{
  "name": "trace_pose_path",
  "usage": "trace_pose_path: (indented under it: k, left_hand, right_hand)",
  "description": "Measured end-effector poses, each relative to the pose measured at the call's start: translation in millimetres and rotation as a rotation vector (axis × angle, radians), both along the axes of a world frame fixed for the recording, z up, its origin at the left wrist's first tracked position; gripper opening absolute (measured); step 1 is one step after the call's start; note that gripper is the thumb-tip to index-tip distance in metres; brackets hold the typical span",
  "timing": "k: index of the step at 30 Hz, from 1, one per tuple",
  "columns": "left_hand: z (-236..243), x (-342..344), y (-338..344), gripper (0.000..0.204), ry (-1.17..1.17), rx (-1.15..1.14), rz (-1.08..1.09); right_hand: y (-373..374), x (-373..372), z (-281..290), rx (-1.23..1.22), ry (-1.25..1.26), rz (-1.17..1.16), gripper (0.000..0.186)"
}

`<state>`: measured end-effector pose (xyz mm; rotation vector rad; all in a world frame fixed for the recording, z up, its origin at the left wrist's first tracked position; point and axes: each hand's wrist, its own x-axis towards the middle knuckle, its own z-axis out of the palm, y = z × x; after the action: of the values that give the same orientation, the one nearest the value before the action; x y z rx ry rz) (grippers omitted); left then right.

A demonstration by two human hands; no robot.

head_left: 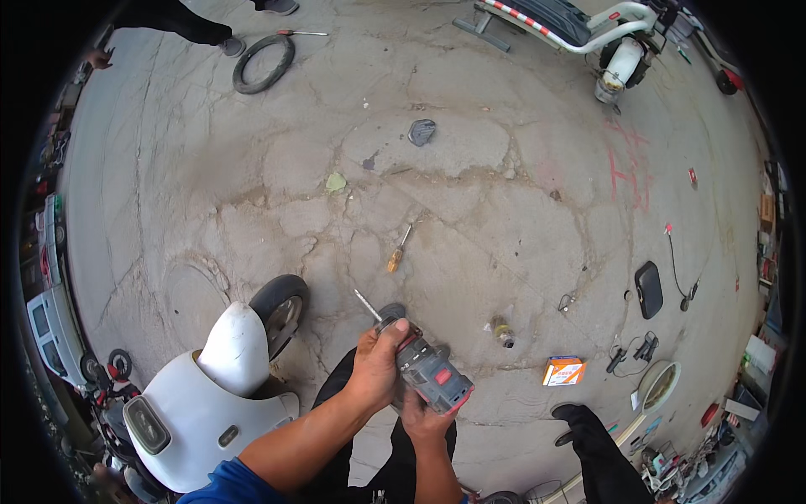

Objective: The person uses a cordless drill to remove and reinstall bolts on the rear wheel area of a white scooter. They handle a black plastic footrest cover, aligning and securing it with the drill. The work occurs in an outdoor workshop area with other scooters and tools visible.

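Note:
In front of my body I hold a grey and black cordless drill (pixel 435 378) with red accents, tilted over the ground. A long metal bit (pixel 367 305) sticks out of its front end, toward the upper left. My left hand (pixel 378 361) is closed around the front part near the chuck, thumb on top. Beneath the rear of the drill, my right hand (pixel 424 417) is closed on its lower part; the drill body hides some of those fingers. Beyond the bit, a screwdriver (pixel 395 259) with a yellowish handle lies on the concrete.
A white scooter (pixel 210 412) with its front wheel (pixel 281 311) stands close on my left. To the right lie a small bottle (pixel 503 332), an orange box (pixel 563 371), a black case (pixel 648 290) and cables (pixel 635 353). Farther off are a loose tire (pixel 264 65) and another person's leg (pixel 185 23).

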<state>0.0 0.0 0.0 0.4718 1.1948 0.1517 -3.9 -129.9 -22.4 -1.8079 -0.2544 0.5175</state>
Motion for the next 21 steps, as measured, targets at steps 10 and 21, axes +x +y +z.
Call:
trace_pose_path:
  k: [10, 21]
  left_hand:
    - [14, 83, 37, 0.017, -0.207, -0.1, -0.134]
    - [36, 137, 54, 0.018, -0.104, -0.112, -0.112]
  right_hand:
    - [-4, 82, -12, -0.123, 0.548, 0.299, 0.016]
    - [14, 152, -17, 0.094, 0.51, 0.223, 0.019]
